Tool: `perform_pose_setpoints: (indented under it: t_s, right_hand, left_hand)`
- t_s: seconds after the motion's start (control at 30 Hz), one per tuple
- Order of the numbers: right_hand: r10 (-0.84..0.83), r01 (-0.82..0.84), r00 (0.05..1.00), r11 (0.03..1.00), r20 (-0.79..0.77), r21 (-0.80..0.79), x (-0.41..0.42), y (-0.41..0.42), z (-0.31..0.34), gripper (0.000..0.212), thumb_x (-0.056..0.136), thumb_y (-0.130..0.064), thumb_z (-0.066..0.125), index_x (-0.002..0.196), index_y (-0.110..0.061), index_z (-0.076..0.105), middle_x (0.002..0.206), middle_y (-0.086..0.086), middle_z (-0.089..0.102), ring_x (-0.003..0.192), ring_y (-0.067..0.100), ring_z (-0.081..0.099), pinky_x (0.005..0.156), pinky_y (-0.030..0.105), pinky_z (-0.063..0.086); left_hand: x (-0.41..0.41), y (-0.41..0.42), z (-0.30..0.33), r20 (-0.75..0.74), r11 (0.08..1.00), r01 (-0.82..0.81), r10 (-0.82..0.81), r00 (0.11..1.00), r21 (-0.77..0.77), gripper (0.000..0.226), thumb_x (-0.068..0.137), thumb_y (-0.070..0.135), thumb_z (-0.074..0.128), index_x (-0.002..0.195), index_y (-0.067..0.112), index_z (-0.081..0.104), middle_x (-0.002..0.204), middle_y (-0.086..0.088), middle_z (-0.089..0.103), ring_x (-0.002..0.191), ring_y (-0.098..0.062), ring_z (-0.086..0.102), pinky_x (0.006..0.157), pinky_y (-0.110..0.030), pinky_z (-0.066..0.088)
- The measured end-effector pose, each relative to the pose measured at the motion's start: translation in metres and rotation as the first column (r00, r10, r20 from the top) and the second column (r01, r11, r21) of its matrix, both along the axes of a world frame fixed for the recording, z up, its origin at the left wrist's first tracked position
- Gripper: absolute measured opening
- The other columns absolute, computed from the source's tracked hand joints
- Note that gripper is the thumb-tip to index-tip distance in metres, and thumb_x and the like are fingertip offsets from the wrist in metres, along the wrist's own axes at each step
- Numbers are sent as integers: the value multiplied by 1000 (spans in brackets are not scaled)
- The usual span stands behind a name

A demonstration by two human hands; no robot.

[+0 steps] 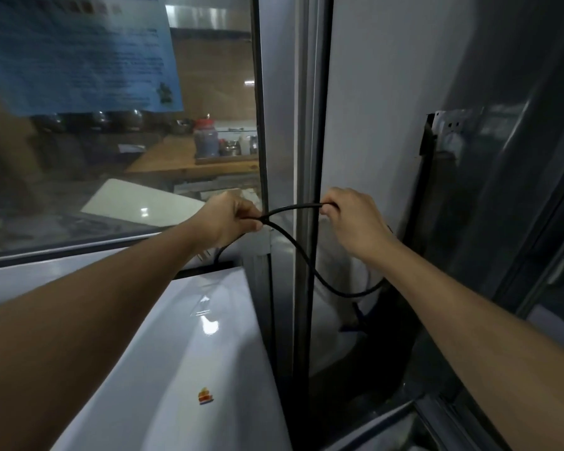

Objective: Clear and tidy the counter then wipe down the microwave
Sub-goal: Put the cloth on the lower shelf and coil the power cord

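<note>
Hands gripping a black cord (293, 242), left hand (232, 219), right hand (355, 219), above white microwave (189, 353) top

The glossy white microwave (189, 353) is sitting below the window, a small colourful sticker (205, 396) showing on its top, while its black cord (293, 242) is looping up behind it.

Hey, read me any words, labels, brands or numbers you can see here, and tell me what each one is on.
No text here can be read.
Blue poster on the window: lines of print, too blurred to read.
Small sticker on the white appliance top: orange, red and blue mark, no legible letters.
Jar behind the glass: no label legible.
</note>
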State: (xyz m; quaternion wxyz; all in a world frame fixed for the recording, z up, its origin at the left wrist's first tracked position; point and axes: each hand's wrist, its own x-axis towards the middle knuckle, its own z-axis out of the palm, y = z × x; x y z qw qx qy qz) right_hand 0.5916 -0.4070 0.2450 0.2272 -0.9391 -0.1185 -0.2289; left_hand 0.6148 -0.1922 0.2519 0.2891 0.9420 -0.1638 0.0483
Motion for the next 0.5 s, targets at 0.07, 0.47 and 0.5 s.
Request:
perform_pose_setpoints:
  t_s: [0.07, 0.47, 0.5]
  right_hand:
    - [-9, 10, 999, 1000, -30, 27, 2, -1, -12, 17, 98, -12, 41, 99, -9, 58, 96, 8, 55, 92, 26, 54, 76, 31, 37]
    - [-121, 167, 981, 925, 152, -342, 25, 48, -59, 45, 91, -41, 53, 117, -3, 56, 119, 11, 45, 112, 28, 38, 89, 32, 32]
    - [-111, 147, 985, 937, 130, -318, 27, 50, -62, 42, 93, -37, 52, 115, -2, 57, 120, 12, 44, 112, 27, 38, 86, 31, 32]
  left_hand:
    - [4, 0, -4, -5, 1000, -6, 6, 1000, 10, 6, 87, 21, 65, 90, 20, 71, 81, 2, 65, 75, -13, 57, 63, -19, 41]
    - [11, -7, -9, 15, 997, -32, 31, 999, 64, 4, 86, 18, 67, 83, 16, 68, 74, 6, 61, 65, -5, 52, 55, -16, 36]
    - [11, -6, -10, 20, 997, -33, 31, 999, 67, 4, 85, 18, 67, 81, 17, 67, 74, 7, 60, 65, -4, 51, 55, -15, 36]
